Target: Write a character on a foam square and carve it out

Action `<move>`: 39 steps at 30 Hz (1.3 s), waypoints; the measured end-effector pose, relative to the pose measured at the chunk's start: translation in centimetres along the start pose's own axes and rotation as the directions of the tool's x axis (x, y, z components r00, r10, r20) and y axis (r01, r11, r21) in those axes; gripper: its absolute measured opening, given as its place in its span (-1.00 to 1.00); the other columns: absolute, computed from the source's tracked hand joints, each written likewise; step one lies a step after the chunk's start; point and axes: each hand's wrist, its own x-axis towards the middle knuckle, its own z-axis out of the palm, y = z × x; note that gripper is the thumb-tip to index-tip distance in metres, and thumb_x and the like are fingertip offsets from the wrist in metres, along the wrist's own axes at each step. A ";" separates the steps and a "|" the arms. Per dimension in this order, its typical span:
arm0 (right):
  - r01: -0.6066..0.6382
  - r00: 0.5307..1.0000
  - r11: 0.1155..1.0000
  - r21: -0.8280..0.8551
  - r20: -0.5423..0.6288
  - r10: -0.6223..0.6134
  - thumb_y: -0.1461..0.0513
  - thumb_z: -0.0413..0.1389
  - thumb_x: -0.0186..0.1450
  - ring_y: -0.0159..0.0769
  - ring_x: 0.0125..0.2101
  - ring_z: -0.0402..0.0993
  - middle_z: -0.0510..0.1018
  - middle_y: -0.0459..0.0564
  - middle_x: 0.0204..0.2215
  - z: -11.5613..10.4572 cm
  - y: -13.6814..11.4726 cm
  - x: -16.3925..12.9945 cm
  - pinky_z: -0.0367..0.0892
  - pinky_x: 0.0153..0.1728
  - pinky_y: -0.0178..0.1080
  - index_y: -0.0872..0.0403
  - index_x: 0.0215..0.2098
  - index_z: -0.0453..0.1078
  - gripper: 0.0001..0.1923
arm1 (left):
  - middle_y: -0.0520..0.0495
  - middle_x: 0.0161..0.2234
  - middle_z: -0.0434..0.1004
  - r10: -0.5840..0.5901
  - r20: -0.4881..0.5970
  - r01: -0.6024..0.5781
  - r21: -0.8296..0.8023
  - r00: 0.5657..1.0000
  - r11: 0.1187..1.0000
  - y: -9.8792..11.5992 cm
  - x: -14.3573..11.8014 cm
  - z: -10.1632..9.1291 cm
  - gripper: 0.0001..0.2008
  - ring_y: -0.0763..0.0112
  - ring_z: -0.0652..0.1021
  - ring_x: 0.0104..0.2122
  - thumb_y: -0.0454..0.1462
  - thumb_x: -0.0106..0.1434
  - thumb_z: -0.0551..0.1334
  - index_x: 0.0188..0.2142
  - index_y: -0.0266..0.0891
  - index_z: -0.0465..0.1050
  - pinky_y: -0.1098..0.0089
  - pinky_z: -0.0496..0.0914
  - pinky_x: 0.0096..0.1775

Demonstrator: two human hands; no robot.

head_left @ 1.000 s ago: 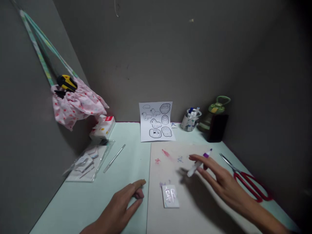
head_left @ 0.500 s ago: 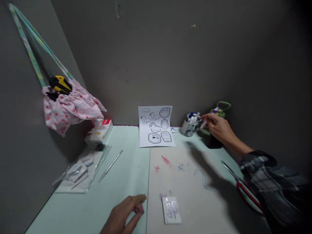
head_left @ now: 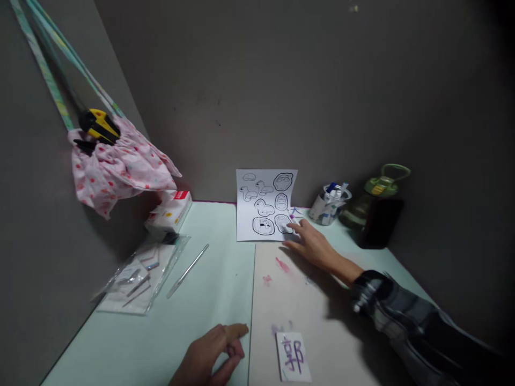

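Note:
My right hand (head_left: 316, 246) is over the back of the grey board (head_left: 322, 343), close to the lower right corner of a white sheet (head_left: 246, 225) with line-drawn ducks and other figures. A white marker with a purple end (head_left: 294, 219) sticks out past its fingers, most of it hidden by the hand. My left hand (head_left: 215, 351) rests on the table beside the board's left edge, holding nothing. Its index finger, in a tan covering, is stretched out and the other fingers are bent. A small white card with purple writing (head_left: 293, 356) lies on the board.
At the back right stand a cup of pens (head_left: 326, 208), a green bottle (head_left: 358, 206) and a dark phone-like slab (head_left: 381, 224). Leftward lie a clear pen (head_left: 188, 271), a plastic bag of small items (head_left: 139, 279) and a white box (head_left: 171, 212). A pink pouch (head_left: 120, 166) hangs above.
My right hand has moved left from beside the pen cup to the drawn sheet, carrying the marker. The view has shifted slightly. My left hand stays in its place on the table.

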 end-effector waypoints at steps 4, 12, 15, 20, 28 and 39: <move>0.090 0.995 0.992 -0.093 0.050 -0.085 0.10 0.15 0.40 -0.18 -0.09 0.51 0.51 0.07 0.00 1.6 -2.9 2.3 0.46 -0.10 -0.04 0.09 0.07 0.40 -0.66 | 0.06 -0.31 0.61 -0.032 0.007 0.032 -0.023 0.999 0.999 0.2 0.1 -0.1 -0.51 0.46 0.62 -0.34 -0.47 0.25 0.15 0.12 -0.03 0.31 0.56 0.49 -0.20; 0.212 0.977 0.964 -0.158 0.039 -0.208 0.16 0.15 0.41 -0.24 -0.16 0.53 0.55 0.02 -0.10 1.6 -3.9 5.0 0.47 -0.13 -0.09 0.12 -0.07 0.45 -0.79 | -0.08 -0.26 0.62 -0.199 0.076 0.208 -0.139 0.977 0.968 1.5 0.1 -0.6 -0.67 0.35 0.62 -0.26 -0.39 0.31 0.17 0.06 -0.19 0.42 0.44 0.48 -0.12; 0.166 0.983 0.976 -0.143 -0.051 -0.175 0.19 0.15 0.41 -0.29 -0.24 0.50 0.54 -0.02 -0.18 0.0 -4.3 4.9 0.46 -0.21 -0.15 0.12 -0.15 0.44 -0.85 | -0.09 -0.19 0.61 -0.270 0.042 0.274 -0.170 0.962 0.947 1.5 0.4 -2.6 -0.67 0.32 0.61 -0.18 -0.36 0.34 0.16 0.08 -0.16 0.43 0.38 0.46 -0.05; 0.264 0.956 0.964 -0.014 -0.127 -0.264 0.30 0.04 0.39 -0.27 -0.33 0.42 0.47 0.07 -0.27 -2.7 -8.4 2.3 0.34 -0.37 -0.25 0.11 -0.25 0.42 -0.89 | -0.19 0.01 0.54 -0.512 -0.240 0.431 -0.319 0.825 0.844 0.3 1.0 -7.6 -0.55 0.14 0.56 0.00 -0.18 0.28 0.29 0.15 -0.16 0.38 0.17 0.40 0.11; 0.569 0.812 0.781 0.256 -0.023 -0.584 0.27 0.09 0.33 -0.34 -0.34 0.41 0.46 -0.03 -0.30 -4.3 -17.9 -6.8 0.36 -0.33 -0.31 0.02 -0.27 0.37 -0.97 | -0.31 0.17 0.47 -0.726 -0.013 0.324 -0.889 0.688 0.323 -0.6 0.0 -8.5 -0.37 -0.07 0.52 0.11 0.00 0.29 0.31 0.24 -0.25 0.29 0.09 0.44 0.09; -0.043 0.998 0.995 0.090 0.050 0.038 0.14 0.18 0.38 -0.19 -0.14 0.51 0.49 0.08 -0.01 -0.5 -8.0 3.8 0.46 -0.12 -0.04 0.10 0.10 0.36 -0.63 | -0.25 -0.05 0.61 -0.654 -0.108 0.426 -0.678 0.748 0.599 -2.8 3.3 -11.4 -0.12 0.11 0.66 -0.28 -0.14 0.02 0.45 0.25 -0.27 0.10 0.34 0.49 -0.37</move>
